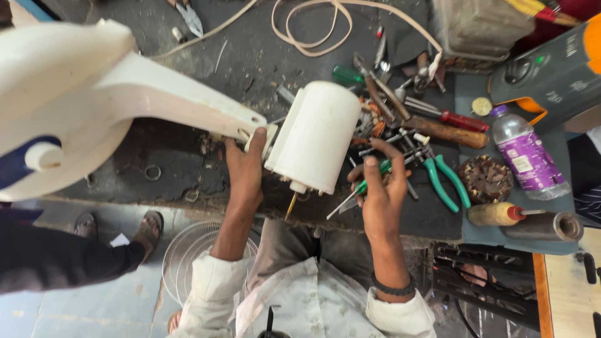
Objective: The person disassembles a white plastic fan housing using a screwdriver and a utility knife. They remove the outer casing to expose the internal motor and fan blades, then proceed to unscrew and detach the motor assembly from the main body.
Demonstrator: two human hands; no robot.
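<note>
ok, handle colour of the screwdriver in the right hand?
Green, translucent-looking; the screwdriver sits in the right hand. Head view, the only one, shows it.

White fan motor housing [315,139] and white stand arm [125,94] with a blue patch; dark grey, grimy tabletop [188,169]. Green-handled screwdriver [369,181] in the right hand [383,199]; teal-handled pliers [447,181], red-handled screwdriver [463,121]. Clear bottle [526,153], purple label and cap; pale sleeves with a faint print.

White cylindrical fan motor housing [313,139] tilted on the bench, joined to white stand neck [181,103], green-handled screwdriver [363,186] beside it
</note>
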